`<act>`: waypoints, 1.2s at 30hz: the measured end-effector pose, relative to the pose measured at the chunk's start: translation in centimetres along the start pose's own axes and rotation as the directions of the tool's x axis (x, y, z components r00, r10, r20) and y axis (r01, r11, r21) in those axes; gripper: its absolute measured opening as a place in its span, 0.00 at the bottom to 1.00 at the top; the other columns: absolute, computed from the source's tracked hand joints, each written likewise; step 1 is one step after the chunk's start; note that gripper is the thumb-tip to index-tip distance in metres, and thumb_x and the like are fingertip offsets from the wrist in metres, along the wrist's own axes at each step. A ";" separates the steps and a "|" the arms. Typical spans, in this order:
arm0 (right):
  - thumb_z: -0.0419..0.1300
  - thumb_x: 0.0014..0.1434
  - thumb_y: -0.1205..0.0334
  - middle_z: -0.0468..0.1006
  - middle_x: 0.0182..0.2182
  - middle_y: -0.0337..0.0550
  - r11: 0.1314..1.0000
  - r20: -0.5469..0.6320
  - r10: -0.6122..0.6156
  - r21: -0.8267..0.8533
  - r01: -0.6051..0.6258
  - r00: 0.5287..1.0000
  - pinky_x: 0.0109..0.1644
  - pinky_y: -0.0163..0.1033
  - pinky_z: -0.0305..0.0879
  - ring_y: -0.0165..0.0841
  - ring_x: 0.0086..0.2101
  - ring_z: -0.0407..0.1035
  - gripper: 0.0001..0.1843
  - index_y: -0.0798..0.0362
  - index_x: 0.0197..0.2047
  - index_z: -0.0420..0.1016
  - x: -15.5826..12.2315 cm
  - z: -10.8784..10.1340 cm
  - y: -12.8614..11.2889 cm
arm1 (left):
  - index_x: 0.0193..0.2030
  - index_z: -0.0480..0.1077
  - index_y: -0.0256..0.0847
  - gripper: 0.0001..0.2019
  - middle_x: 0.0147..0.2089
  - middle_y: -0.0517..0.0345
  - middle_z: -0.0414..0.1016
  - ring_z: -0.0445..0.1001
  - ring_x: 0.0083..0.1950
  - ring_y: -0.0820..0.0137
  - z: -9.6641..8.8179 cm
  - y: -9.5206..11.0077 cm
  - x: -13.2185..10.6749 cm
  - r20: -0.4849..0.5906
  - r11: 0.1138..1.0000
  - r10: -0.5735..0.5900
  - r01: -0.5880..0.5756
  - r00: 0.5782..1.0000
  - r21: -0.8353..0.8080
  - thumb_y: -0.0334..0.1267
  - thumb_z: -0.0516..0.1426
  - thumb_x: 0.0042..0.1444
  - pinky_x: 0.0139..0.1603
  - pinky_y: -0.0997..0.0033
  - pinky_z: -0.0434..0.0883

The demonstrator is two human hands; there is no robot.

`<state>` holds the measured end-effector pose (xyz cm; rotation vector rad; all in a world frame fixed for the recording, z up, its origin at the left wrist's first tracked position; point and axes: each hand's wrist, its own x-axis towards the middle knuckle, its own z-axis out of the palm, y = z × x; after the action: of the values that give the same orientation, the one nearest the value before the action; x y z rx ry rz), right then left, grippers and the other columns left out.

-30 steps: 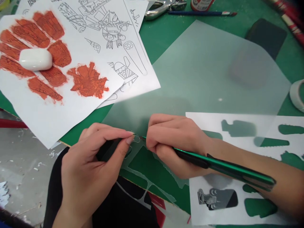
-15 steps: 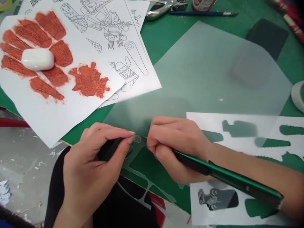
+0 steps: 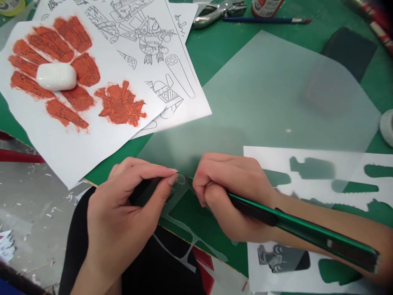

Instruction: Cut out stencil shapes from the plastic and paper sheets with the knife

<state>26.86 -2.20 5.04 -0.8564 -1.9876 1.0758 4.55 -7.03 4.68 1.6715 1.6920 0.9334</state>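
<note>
My right hand is closed around a long green craft knife, whose tip touches a translucent plastic sheet near its lower left corner. My left hand pinches that corner of the sheet between thumb and forefinger, right beside the blade tip. Below the hands the sheet has cut-out openings with thin strips left between them. The sheet lies on a green cutting mat.
White papers with orange-painted shapes and line drawings lie at upper left, a white oval object on top. A cut paper stencil lies right. Pliers, a paintbrush and a tape roll sit along the edges.
The view has shifted slightly, so everything sits a little lower and to the right. Both hands keep their grip at the sheet's corner; the knife handle has dropped a little lower.
</note>
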 end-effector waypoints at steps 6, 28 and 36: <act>0.50 0.72 0.75 0.70 0.27 0.33 0.998 -0.041 0.043 0.040 -0.041 0.998 0.34 0.33 0.62 0.26 0.28 0.61 0.15 0.48 0.35 0.64 -0.2 0.5 -0.4 | 0.48 0.85 0.63 0.10 0.46 0.71 0.85 0.81 0.48 0.70 -0.1 0.1 -0.2 -0.003 1.000 -0.007 0.007 1.000 -0.005 0.36 0.68 0.74 0.47 0.61 0.77; 0.57 0.72 0.71 0.70 0.24 0.28 0.980 0.052 0.162 0.107 -0.167 0.985 0.28 0.30 0.59 0.23 0.23 0.58 0.10 0.50 0.38 0.71 0.7 -0.6 -1.2 | 0.49 0.85 0.61 0.10 0.46 0.68 0.86 0.82 0.48 0.68 -0.1 0.0 -0.1 0.000 0.998 0.010 -0.010 1.000 -0.054 0.35 0.69 0.72 0.47 0.61 0.78; 0.69 0.78 0.66 0.87 0.40 0.41 0.962 0.485 0.062 0.205 -0.182 0.872 0.38 0.31 0.75 0.25 0.33 0.79 0.05 0.54 0.53 0.86 2.8 -5.0 2.0 | 0.49 0.86 0.60 0.08 0.45 0.68 0.85 0.82 0.47 0.70 -0.3 -0.2 -0.1 0.020 0.999 0.019 -0.018 1.000 -0.036 0.36 0.69 0.73 0.47 0.64 0.77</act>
<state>29.95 2.98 6.07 -0.6304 -2.1422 1.7008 4.18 -7.10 4.65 1.6704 1.6397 0.9464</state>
